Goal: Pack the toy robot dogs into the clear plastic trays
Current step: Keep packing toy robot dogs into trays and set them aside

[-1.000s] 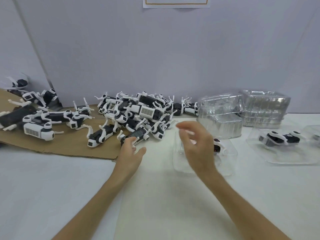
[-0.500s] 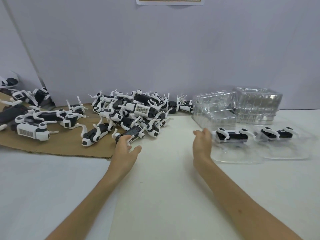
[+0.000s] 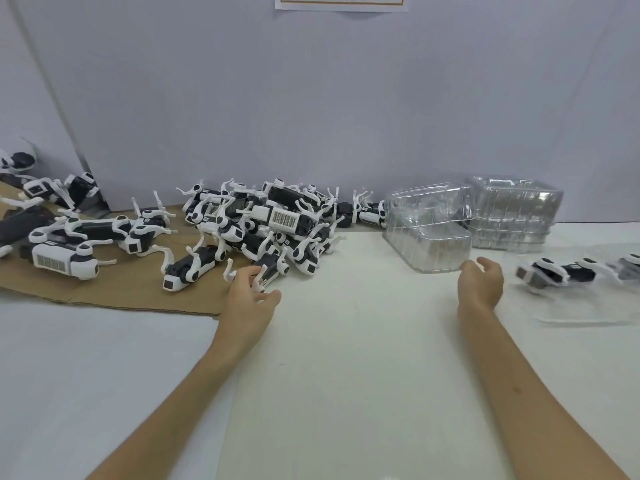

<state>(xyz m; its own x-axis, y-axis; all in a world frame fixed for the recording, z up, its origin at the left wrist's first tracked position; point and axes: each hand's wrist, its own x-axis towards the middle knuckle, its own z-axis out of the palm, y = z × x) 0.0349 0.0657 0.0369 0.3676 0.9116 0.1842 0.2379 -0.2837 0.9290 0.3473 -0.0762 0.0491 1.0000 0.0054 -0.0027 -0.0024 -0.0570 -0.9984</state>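
Observation:
A heap of black-and-white toy robot dogs [image 3: 277,223] lies at the back middle. My left hand [image 3: 251,299] sits at the heap's front edge, its fingers around the white legs of one dog [image 3: 272,271]. My right hand [image 3: 481,282] hovers with relaxed fingers and holds nothing, just in front of a stack of clear plastic trays [image 3: 429,230]. To its right a filled clear tray [image 3: 581,299] holds a dog [image 3: 554,273], blurred by motion. Another dog [image 3: 630,266] shows at the right edge.
More dogs [image 3: 65,247] lie on a brown cardboard sheet [image 3: 114,289] at the left. A second stack of clear trays [image 3: 516,216] stands at the back right against the grey wall. The white table [image 3: 346,375] stretches in front of me.
The filled tray has slid further right, away from my right hand, which followed to the right and now hovers by the tray stack. My left hand stays on the dog at the heap's edge.

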